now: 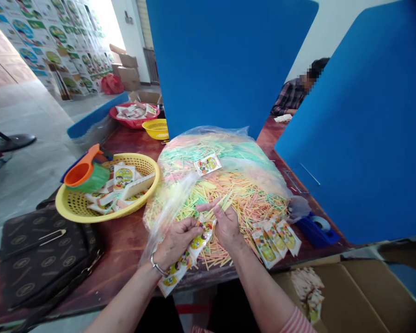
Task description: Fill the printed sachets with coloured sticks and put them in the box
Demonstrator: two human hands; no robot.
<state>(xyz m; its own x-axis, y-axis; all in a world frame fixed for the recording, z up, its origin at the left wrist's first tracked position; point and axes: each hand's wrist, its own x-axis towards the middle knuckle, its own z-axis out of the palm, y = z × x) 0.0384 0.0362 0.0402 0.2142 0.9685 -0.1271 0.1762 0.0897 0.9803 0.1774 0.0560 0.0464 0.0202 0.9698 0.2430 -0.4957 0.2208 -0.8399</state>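
Observation:
My left hand, with a metal bracelet on its wrist, grips a strip of printed sachets that hangs down towards the table edge. My right hand pinches the upper end of the same strip. Both hands are over a large clear plastic bag of thin multicoloured sticks, open towards me. A single printed sachet lies on top of the bag. Another strip of sachets lies at the bag's right side, close to my right hand.
To the left, a yellow basket holds sachets and an orange-and-green scoop. A black bag sits at the table's left edge. A blue tape dispenser, blue partitions, and an open cardboard box surround me. Beyond, a co-worker sits.

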